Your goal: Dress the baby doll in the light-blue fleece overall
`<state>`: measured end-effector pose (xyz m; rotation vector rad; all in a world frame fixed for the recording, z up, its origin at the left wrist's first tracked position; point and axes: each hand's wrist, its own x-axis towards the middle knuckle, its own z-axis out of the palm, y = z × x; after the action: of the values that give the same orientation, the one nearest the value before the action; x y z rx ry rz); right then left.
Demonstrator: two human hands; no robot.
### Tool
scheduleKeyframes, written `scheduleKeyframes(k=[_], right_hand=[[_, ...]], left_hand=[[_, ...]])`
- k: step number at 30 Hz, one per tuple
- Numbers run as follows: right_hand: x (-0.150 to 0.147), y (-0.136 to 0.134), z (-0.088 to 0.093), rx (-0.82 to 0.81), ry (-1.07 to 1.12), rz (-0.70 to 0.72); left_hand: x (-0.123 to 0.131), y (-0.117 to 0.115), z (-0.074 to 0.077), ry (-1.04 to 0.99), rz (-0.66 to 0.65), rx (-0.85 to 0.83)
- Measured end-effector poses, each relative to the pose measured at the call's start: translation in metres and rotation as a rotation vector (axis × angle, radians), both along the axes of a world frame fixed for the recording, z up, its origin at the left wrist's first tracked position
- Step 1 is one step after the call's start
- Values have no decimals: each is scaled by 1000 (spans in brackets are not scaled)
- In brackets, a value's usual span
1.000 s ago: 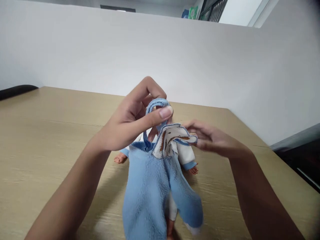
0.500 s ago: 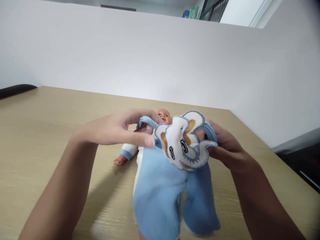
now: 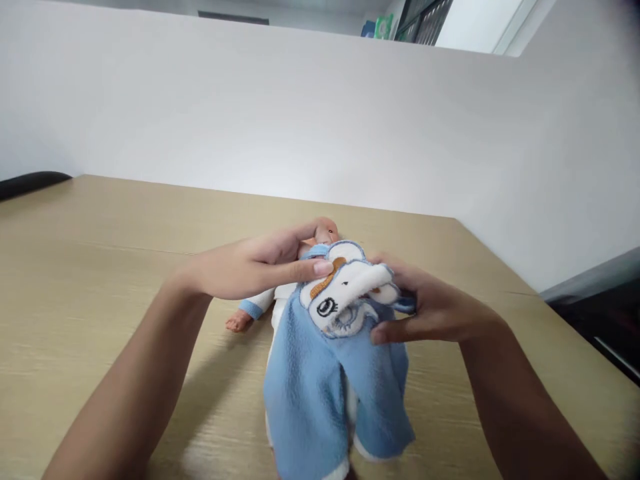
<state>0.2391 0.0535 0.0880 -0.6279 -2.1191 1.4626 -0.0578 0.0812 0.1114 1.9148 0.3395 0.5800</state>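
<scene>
"While the left hand point(image 3: 260, 263) and right hand point(image 3: 433, 303) pinch the blue overalls point(image 3: 307, 380) at lower centre, what is done?"

"The doll point(image 3: 329, 228) wears its white top point(image 3: 263, 301); the overalls seem only laid over it, not worn."
</scene>
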Motion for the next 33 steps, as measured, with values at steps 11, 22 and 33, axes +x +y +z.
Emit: scheduleKeyframes(k=[11, 22, 33], right_hand=[[20, 7, -10, 50, 99, -55], [8, 7, -7, 68, -129, 177], [-11, -9, -11, -41, 6, 59]], left_hand=[[-2, 5, 0, 236, -51, 117], [18, 2, -10, -70, 95, 190], [0, 8, -5, 296, -44, 23]])
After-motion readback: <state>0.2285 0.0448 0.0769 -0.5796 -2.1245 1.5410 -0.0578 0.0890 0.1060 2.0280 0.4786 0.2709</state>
